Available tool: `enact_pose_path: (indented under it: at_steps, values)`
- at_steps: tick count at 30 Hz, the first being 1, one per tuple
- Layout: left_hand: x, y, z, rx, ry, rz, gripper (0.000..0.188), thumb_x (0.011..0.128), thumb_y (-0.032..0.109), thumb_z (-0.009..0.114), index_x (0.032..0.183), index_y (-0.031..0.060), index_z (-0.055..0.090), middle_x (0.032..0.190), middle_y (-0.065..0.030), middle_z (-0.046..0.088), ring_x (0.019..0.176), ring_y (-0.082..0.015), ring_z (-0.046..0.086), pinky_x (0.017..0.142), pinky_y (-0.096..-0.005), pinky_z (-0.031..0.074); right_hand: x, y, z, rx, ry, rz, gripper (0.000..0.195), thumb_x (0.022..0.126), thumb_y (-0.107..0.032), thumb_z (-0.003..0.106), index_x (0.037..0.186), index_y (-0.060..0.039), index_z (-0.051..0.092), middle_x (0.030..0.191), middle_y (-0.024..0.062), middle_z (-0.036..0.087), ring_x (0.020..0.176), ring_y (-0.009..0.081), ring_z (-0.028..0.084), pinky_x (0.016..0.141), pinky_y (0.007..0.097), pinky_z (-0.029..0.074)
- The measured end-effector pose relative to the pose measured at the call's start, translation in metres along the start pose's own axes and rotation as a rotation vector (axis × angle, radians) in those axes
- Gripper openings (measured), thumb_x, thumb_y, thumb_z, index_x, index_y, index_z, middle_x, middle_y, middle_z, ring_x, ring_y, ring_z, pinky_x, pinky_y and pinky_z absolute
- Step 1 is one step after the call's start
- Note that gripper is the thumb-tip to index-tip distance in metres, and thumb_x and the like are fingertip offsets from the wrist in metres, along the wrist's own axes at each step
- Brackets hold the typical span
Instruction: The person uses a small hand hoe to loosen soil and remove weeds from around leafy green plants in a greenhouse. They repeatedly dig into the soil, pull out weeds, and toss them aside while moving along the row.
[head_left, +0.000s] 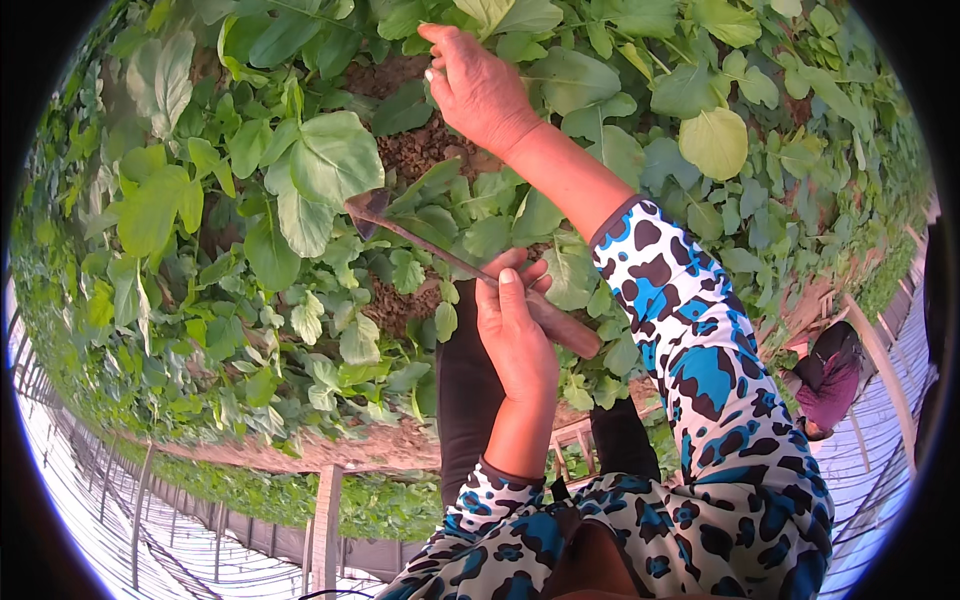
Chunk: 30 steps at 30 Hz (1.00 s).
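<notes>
My left hand (517, 322) holds a small hand hoe where its thin metal shank (435, 255) meets the wooden handle (566, 326), palm turned up and thumb on top. The hoe's pointed metal blade (367, 211) lies up and to the left, beside a broad green leaf (337, 159). Farther up, my right hand (480, 90) reaches over leafy green plants, its fingers bent and the thumb a little apart. Nothing shows between them. Bare brown soil (431, 150) appears below this hand, among the leaves.
Dense leafy plants (172, 202) surround the hands. A wooden post (327, 525) stands beyond a dirt strip (300, 450) at lower left. Wooden slats of a low stool or frame (574, 442) show between my dark-trousered legs. Another person (829, 382) crouches at the right, near a curved frame.
</notes>
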<state>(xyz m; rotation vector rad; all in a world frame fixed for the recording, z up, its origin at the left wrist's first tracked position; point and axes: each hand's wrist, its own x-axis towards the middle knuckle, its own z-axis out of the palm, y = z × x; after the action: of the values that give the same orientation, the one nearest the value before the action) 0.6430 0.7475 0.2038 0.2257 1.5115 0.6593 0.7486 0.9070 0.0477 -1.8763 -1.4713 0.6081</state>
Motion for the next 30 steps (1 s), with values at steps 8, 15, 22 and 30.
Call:
enact_pose_path:
  at_steps: [8, 15, 22, 30]
  values:
    - [0.005, 0.017, -0.003, 0.050, 0.059, 0.028, 0.032, 0.104, 0.025, 0.046, 0.122, -0.0007, 0.054, 0.108, -0.0126, 0.062, 0.099, -0.0163, 0.060, 0.087, -0.0288, 0.048, 0.006, -0.017, 0.097, -0.346, -0.606, 0.224, 0.035, 0.081, -0.003, 0.059, 0.116, 0.0037, 0.053, 0.126, 0.0252, 0.050, 0.102, 0.0374, 0.064, 0.082, 0.0432, 0.056]
    - [0.016, 0.017, -0.017, 0.009, 0.097, 0.106, 0.030, 0.105, 0.022, 0.044, 0.121, -0.0018, 0.053, 0.107, -0.0120, 0.063, 0.092, -0.0118, 0.058, 0.077, -0.0230, 0.046, 0.048, 0.025, 0.154, -0.490, -0.605, 0.292, 0.046, 0.084, -0.008, 0.051, 0.128, 0.0050, 0.052, 0.136, 0.0277, 0.047, 0.119, 0.0375, 0.057, 0.097, 0.0443, 0.050]
    - [0.019, 0.021, -0.021, 0.022, 0.109, 0.102, 0.030, 0.105, 0.022, 0.044, 0.120, -0.0017, 0.055, 0.105, -0.0109, 0.064, 0.088, -0.0105, 0.057, 0.076, -0.0223, 0.046, 0.040, 0.038, 0.156, -0.723, -0.591, 0.166, 0.043, 0.084, -0.011, 0.055, 0.124, 0.0039, 0.057, 0.132, 0.0184, 0.057, 0.120, 0.0383, 0.054, 0.097, 0.0467, 0.047]
    - [0.010, 0.019, -0.014, 0.101, 0.066, 0.089, 0.033, 0.104, 0.027, 0.046, 0.121, -0.0005, 0.055, 0.104, -0.0102, 0.064, 0.089, -0.0128, 0.057, 0.081, -0.0256, 0.047, 0.019, 0.030, 0.147, -0.725, -0.663, -0.014, 0.039, 0.079, -0.009, 0.061, 0.114, 0.0072, 0.062, 0.121, 0.0214, 0.060, 0.113, 0.0410, 0.056, 0.094, 0.0475, 0.049]
